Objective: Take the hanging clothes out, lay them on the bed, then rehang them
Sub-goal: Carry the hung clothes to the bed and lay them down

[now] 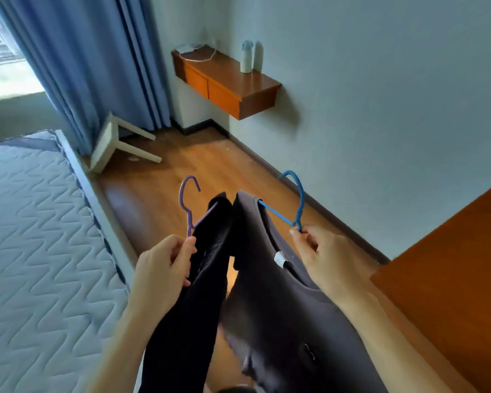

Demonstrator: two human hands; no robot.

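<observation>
My left hand (165, 262) pinches the neck of a purple hanger (188, 205), from which a black garment (190, 307) hangs down. My right hand (313, 251) pinches the neck of a blue hanger (294, 205) that carries a dark grey top (278, 316) with a white collar label. Both garments hang side by side over the wooden floor, between my arms. The bed (34, 236), with a bare quilted mattress, lies to my left.
A white stool (116, 146) lies tipped over by the blue curtain (97, 66). A wooden wall shelf (227, 80) holds a bottle (247, 56) and a cable. A wooden panel (451, 265) stands at the right. Bare wooden floor (210, 165) stretches ahead.
</observation>
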